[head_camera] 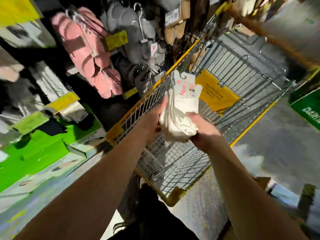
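Note:
A pack of white socks (183,108) with a white card label showing a red sock outline is held above a wire shopping cart (242,70) with yellow trim. My left hand (154,118) grips the pack along its left side. My right hand (202,130) grips the lower end of the socks, fingers curled round the bunched fabric. Both forearms reach in from the bottom of the view. The image is blurred by motion.
Pink slippers (90,54) and grey slippers (131,32) hang on racks at the upper left. Green boxes (38,149) sit at the left, another green box (306,108) at the right. A yellow sign (216,94) lies in the cart. Grey floor spreads to the right.

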Action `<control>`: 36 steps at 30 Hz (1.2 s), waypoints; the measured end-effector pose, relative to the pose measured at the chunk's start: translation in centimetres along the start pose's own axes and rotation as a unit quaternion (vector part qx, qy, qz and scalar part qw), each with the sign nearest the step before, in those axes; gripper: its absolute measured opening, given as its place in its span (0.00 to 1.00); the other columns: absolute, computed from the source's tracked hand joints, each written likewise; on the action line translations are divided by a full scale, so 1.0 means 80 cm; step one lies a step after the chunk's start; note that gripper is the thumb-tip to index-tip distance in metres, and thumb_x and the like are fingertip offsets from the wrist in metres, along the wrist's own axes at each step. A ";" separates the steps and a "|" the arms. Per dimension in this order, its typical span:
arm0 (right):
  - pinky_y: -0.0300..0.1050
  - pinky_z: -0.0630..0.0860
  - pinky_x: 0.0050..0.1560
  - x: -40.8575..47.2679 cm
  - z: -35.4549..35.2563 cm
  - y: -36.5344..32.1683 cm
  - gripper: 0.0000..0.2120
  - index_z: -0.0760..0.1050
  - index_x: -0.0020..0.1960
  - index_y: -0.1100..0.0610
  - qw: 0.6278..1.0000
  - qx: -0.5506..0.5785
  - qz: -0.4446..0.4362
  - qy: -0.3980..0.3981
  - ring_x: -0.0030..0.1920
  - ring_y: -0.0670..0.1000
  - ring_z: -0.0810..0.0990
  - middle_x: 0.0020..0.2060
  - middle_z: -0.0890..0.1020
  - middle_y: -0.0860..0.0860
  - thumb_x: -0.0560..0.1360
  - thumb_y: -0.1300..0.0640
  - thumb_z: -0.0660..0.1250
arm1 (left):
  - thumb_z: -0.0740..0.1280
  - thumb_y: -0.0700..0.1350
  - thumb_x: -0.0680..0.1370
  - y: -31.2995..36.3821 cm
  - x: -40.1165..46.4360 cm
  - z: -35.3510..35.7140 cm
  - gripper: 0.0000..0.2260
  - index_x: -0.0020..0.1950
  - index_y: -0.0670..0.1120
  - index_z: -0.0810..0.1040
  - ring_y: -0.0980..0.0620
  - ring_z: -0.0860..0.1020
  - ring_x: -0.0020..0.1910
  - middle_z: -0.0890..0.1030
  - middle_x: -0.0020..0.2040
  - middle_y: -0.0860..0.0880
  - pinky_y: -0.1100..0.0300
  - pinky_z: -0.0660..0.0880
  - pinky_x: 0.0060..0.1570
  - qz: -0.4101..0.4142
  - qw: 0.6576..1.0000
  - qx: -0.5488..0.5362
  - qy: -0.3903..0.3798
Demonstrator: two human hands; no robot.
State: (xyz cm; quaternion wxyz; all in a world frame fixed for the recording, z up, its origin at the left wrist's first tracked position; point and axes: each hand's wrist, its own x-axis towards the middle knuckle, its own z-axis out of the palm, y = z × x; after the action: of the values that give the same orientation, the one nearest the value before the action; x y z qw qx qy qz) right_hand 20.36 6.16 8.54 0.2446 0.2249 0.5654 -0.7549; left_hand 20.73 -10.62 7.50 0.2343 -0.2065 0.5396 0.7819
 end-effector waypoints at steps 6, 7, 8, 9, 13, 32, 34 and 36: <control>0.45 0.83 0.41 -0.100 0.055 -0.021 0.14 0.73 0.63 0.55 0.986 -0.111 -0.071 -0.102 0.42 0.52 0.86 0.43 0.87 0.50 0.79 0.65 0.65 | 0.76 0.67 0.65 0.042 -0.115 -0.005 0.28 0.57 0.51 0.82 0.34 0.80 0.60 0.84 0.58 0.43 0.31 0.71 0.64 0.114 0.993 0.010 0.013; 0.45 0.83 0.39 -0.111 0.067 -0.027 0.14 0.73 0.63 0.54 0.983 -0.119 -0.083 -0.114 0.42 0.51 0.87 0.43 0.88 0.50 0.79 0.65 0.65 | 0.77 0.61 0.67 0.050 -0.131 -0.008 0.26 0.61 0.51 0.80 0.37 0.82 0.58 0.85 0.56 0.45 0.33 0.73 0.63 0.131 0.991 0.017 0.024; 0.44 0.83 0.38 -0.122 0.080 -0.033 0.15 0.73 0.63 0.53 0.979 -0.127 -0.094 -0.126 0.42 0.51 0.87 0.44 0.88 0.50 0.79 0.65 0.65 | 0.77 0.56 0.69 0.060 -0.148 -0.010 0.25 0.63 0.50 0.78 0.41 0.84 0.55 0.86 0.55 0.47 0.36 0.76 0.61 0.145 0.989 0.021 0.037; 0.43 0.83 0.37 -0.133 0.094 -0.038 0.15 0.73 0.64 0.54 0.976 -0.133 -0.104 -0.134 0.42 0.51 0.87 0.44 0.88 0.50 0.79 0.64 0.66 | 0.77 0.52 0.71 0.069 -0.163 -0.013 0.23 0.64 0.49 0.77 0.44 0.85 0.53 0.86 0.54 0.48 0.40 0.78 0.60 0.161 0.986 0.022 0.048; 0.53 0.83 0.47 -0.173 0.145 -0.060 0.19 0.73 0.67 0.57 0.961 -0.149 -0.151 -0.180 0.49 0.57 0.85 0.53 0.85 0.57 0.78 0.56 0.69 | 0.73 0.43 0.76 0.119 -0.223 -0.019 0.07 0.53 0.48 0.82 0.44 0.86 0.48 0.87 0.49 0.46 0.42 0.80 0.56 0.232 0.969 0.010 0.080; 0.53 0.81 0.54 -0.306 0.358 -0.124 0.18 0.78 0.55 0.56 0.873 -0.184 -0.358 -0.276 0.50 0.51 0.86 0.49 0.87 0.52 0.72 0.45 0.74 | 0.71 0.47 0.79 0.196 -0.436 -0.091 0.13 0.63 0.47 0.79 0.50 0.85 0.53 0.86 0.55 0.49 0.53 0.79 0.56 0.440 0.870 0.051 0.215; 0.61 0.78 0.62 -0.306 0.369 -0.116 0.22 0.79 0.58 0.55 0.875 -0.163 -0.326 -0.319 0.55 0.56 0.85 0.54 0.86 0.54 0.69 0.45 0.74 | 0.66 0.51 0.82 0.192 -0.453 -0.098 0.13 0.66 0.50 0.76 0.58 0.83 0.52 0.83 0.55 0.56 0.63 0.77 0.52 0.442 0.857 0.074 0.254; 0.62 0.76 0.64 -0.302 0.378 -0.107 0.18 0.78 0.61 0.56 0.878 -0.133 -0.281 -0.365 0.58 0.58 0.84 0.57 0.85 0.55 0.73 0.51 0.71 | 0.58 0.60 0.83 0.188 -0.468 -0.103 0.22 0.73 0.50 0.70 0.59 0.77 0.59 0.77 0.62 0.59 0.66 0.68 0.53 0.432 0.842 0.107 0.306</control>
State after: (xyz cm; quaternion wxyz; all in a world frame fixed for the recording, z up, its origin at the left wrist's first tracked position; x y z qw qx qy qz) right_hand 31.92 -18.10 37.67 0.2387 -0.2695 0.5702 -0.7384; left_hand 42.58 -28.42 37.57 -0.2833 -0.1550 0.6987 0.6384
